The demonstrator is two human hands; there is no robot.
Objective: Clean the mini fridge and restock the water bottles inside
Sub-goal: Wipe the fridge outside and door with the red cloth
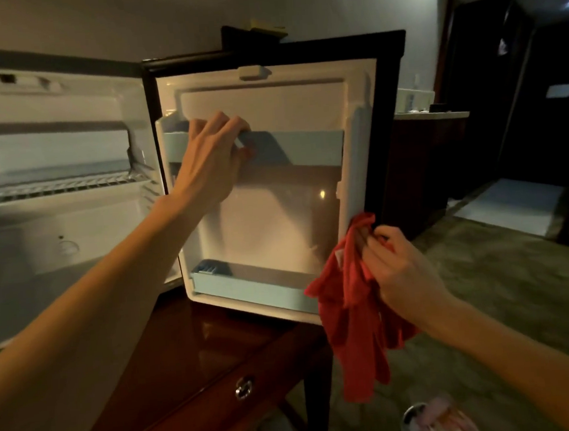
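The mini fridge [58,231] stands open on the left, its white inside bare apart from a wire shelf [59,189]. Its door [276,216] swings wide toward me, showing the white inner liner. My left hand [209,153] grips the pale blue upper door rail [305,145], fingers curled over its top edge. A lower blue door rail [248,290] sits near the door's bottom. My right hand [398,268] holds a bunched red cloth [351,328] beside the door's lower right corner; the cloth hangs down. No water bottles are in view.
The fridge sits on a glossy dark wooden cabinet [198,356] with a round metal drawer knob [244,387]. Green carpet [500,284] spreads to the right. A dark counter [431,117] with white items stands behind the door. A dim doorway lies at far right.
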